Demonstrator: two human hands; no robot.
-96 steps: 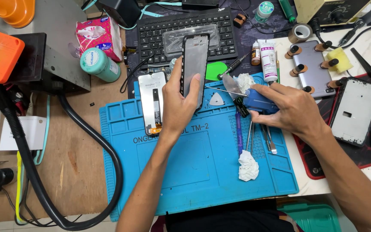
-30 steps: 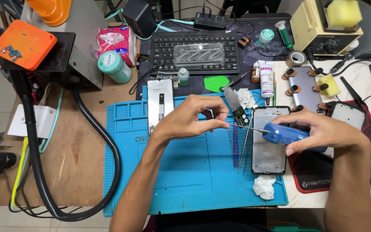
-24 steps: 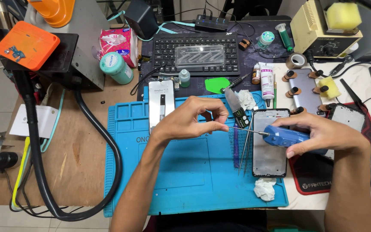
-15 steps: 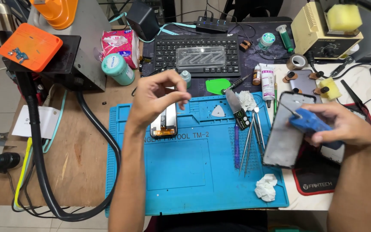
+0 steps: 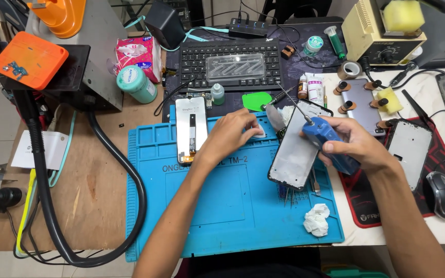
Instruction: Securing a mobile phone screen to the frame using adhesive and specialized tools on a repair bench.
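Blue screwdriver (image 5: 329, 145) and phone frame (image 5: 298, 146) in right hand (image 5: 359, 144)

Two bare forearms seen from below frame edge. Left hand (image 5: 231, 135) and right hand (image 5: 357, 145) uncovered: no gloves worn, no rings, no watch or wristband seen. No sleeves visible along forearms up to elbows. Dark garment glimpsed at lower edge, between arms.

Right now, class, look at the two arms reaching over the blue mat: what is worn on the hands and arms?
Nothing is worn. The left hand and right hand are bare, with no gloves, and no rings can be seen. Both forearms are uncovered up to the bottom edge of the picture: no sleeves, watch, bracelet or wrist strap in sight.
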